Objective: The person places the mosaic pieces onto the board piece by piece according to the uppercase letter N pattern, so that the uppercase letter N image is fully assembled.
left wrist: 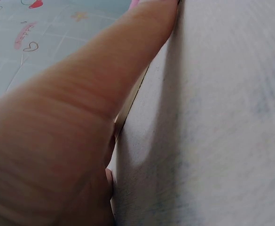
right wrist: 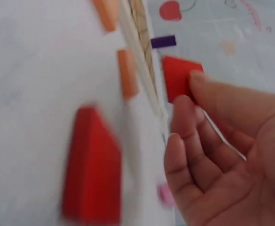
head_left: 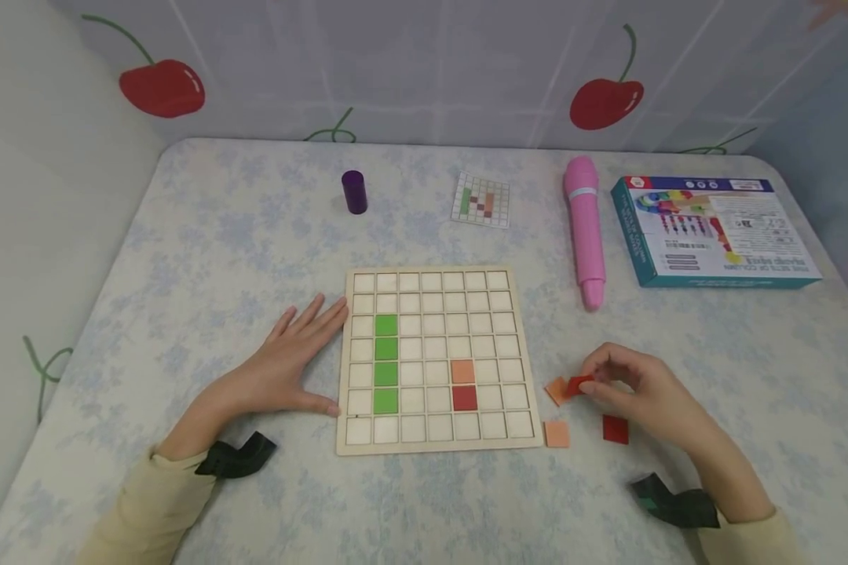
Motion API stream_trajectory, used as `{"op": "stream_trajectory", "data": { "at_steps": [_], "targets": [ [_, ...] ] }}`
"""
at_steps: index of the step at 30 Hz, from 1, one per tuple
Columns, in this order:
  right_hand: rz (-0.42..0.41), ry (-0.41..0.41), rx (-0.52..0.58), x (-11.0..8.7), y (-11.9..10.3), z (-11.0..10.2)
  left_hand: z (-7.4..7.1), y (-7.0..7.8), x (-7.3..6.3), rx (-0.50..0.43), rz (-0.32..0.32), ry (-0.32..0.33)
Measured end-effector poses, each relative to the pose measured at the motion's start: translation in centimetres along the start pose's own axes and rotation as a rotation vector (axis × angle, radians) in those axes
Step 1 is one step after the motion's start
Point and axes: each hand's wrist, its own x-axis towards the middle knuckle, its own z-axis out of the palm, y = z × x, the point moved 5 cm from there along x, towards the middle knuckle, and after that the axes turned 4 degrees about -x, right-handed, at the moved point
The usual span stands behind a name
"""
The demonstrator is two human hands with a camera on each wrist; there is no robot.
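Head view: two bare hands work well apart on a table [head_left: 254, 235] covered in a pale cloth with blue floral print. Between them, toward the table's near edge, lies a wooden grid board [head_left: 431, 450] of seven rows and seven columns. The left hand [head_left: 277, 369] is spread, its straight index finger and thumb at the board's left edge; it grasps nothing. The right hand [head_left: 632, 388], off the board's right edge, pinches a red square tile [right wrist: 177, 77] between thumb and finger, and the right wrist view shows that tile tilted up in the grip.

An orange tile [head_left: 556, 391] lies on the table just beside the held one, and a second orange tile [head_left: 557, 434] sits next to the board's near right corner. Another red tile [head_left: 615, 429] rests below the right hand. On the board, four green tiles [head_left: 385, 348] fill part of the second column from the left; in the fifth, a light orange square [head_left: 462, 371] sits directly above a dark red square [head_left: 464, 398].

Toward the table's far edge are an upright purple cylinder [head_left: 354, 192], a pattern card [head_left: 480, 200], a pink pen [head_left: 585, 231] and, by the far right corner, a teal-sided box [head_left: 721, 231].
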Motion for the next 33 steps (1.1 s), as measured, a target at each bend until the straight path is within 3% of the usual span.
{"op": "stream_trajectory", "data": {
  "at_steps": [6, 14, 20, 33],
  "targets": [
    [0.057, 0.049, 0.185, 3.2, -2.2, 1.2, 0.0, 0.0, 0.0, -0.005, -0.009, -0.005],
    [0.058, -0.041, 0.28, 7.6, -4.8, 5.8, 0.0, 0.0, 0.1, -0.01, -0.02, -0.014],
    [0.005, -0.068, 0.204, 9.1, -6.2, 8.2, 0.0, 0.0, 0.1, -0.01, -0.024, -0.02],
    [-0.072, -0.055, 0.008, 9.1, -6.4, 9.6, -0.1, 0.0, 0.1, -0.01, -0.028, -0.018]
  ]
}}
